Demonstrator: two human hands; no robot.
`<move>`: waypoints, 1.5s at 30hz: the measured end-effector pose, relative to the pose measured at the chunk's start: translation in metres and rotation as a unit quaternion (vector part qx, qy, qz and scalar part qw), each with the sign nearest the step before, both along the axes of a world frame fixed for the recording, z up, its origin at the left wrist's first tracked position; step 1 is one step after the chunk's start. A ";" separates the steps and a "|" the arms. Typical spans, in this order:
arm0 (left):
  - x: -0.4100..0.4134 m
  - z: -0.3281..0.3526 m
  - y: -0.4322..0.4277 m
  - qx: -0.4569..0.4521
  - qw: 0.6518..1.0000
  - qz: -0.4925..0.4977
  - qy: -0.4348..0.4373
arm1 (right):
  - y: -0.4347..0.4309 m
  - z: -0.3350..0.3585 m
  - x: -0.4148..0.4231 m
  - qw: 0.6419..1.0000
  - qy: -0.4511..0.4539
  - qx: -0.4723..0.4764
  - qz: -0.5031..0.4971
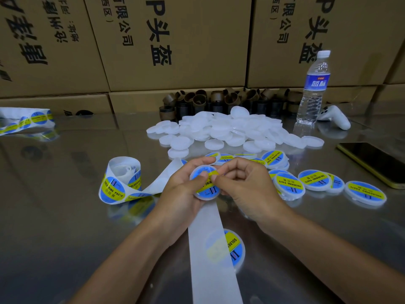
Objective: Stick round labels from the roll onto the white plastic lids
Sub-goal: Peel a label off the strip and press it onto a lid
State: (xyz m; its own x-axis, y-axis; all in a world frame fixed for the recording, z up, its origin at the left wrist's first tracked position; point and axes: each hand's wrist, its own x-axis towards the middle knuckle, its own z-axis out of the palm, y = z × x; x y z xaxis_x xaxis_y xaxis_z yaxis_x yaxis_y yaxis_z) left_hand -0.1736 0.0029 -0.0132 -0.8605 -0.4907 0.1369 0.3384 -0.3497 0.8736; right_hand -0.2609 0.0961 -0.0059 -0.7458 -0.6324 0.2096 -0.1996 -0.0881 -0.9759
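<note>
- Head view: steel table (65,216) filled most of the frame. Pile of bare white lids (230,128) lay upper centre, w/ finished labelled lids (315,181) at centre right.
- Label roll (122,178) sat centre left. Its spent backing strip (210,249) ran under the hands to the bottom edge.
- Left hand (182,191), mid-frame, grasped one lid (197,195), fingers curled round its rim and face tilted toward the cam.
- Right hand (243,185) was just beside it, fingers curled in. Thumb + forefinger pinched the label (208,188) near its top edge, most of it already on the lid.
- Step, as I judged it: laying the label down. Best to centre it w/ an even white rim all round, then smooth outward from the stuck side w/ the thumb to avoid bubbles or creases. Left grip should keep to the rim.
</note>
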 end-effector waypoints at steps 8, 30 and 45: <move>0.002 -0.003 0.002 -0.043 0.999 0.000 -0.007 | 0.002 -0.002 0.001 0.989 0.123 0.065 -0.057; 0.002 -0.003 0.001 -0.069 0.997 0.027 0.002 | 0.008 0.010 -0.006 0.994 0.010 0.088 0.069; 0.001 -0.002 -0.002 -0.053 0.997 0.055 0.008 | 0.007 0.001 -0.014 0.989 0.036 0.024 0.139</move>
State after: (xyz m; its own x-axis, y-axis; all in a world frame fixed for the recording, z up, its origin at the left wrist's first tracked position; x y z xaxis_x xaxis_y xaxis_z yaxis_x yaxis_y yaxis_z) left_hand -0.1726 0.0004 -0.0157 -0.7992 -0.5648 0.2059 0.3837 -0.2157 0.8979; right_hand -0.2754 0.1030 -0.0047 -0.5255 -0.8216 0.2210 -0.2439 -0.1034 -0.9643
